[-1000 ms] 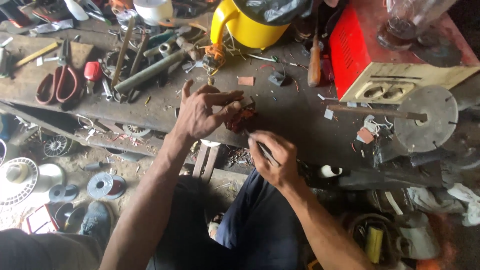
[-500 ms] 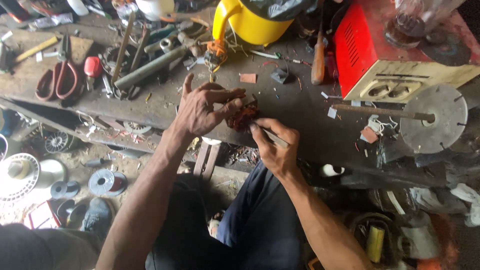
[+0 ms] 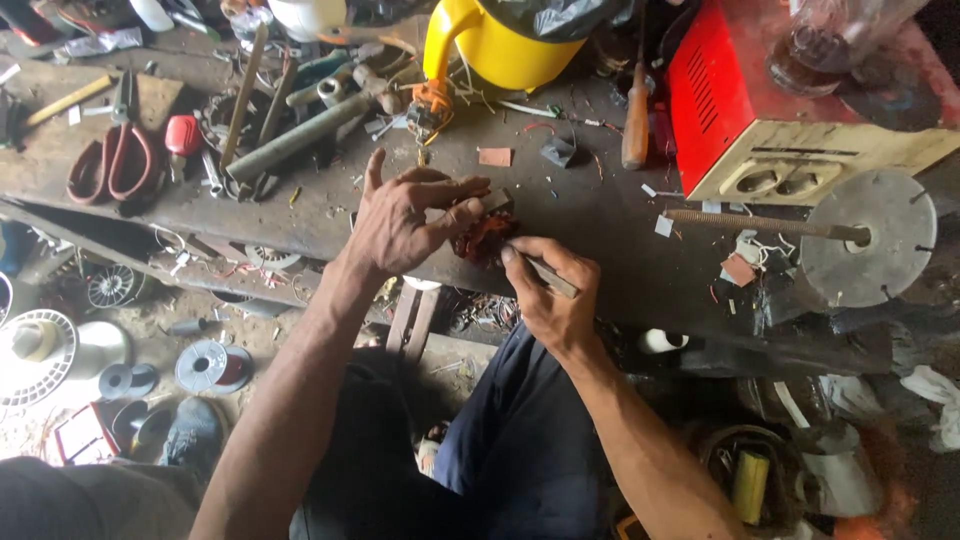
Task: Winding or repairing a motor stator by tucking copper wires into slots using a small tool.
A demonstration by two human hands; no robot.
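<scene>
- Left hand (image 3: 400,220) clamps its grip on a small motor winding (image 3: 482,236), reddish-copper coils, thumb on the near side, fingers over the top; index finger sticks up free.
- Winding sits at the near edge of the surface (image 3: 600,240), roughly centre of view, partly hidden by both hands.
- Right hand (image 3: 550,295) has its grip closed on a thin flat tool (image 3: 550,278), pinched between thumb and fingers. Tip end points at the winding; cannot tell whether it touches.
- Both hands are just beside each other, with the winding between them.
- Behind the hands: yellow jug (image 3: 500,40) at the far edge, an orange-and-copper part (image 3: 432,105) just in front of it.
- Right of centre: red box (image 3: 760,110) with a cream front panel; wooden-handled tool (image 3: 636,120) lies left of it.
- Grey metal disc (image 3: 868,238) on a threaded rod (image 3: 750,222), right side, well apart from the hands.
- Left side: red-handled scissors (image 3: 110,165), grey pipe (image 3: 300,135), small red-capped item (image 3: 183,135).
- Floor below the surface: wire spool (image 3: 212,367), white fan guard (image 3: 30,355), loose clutter.
- The person's dark trousers (image 3: 520,460) fill the lower centre.
</scene>
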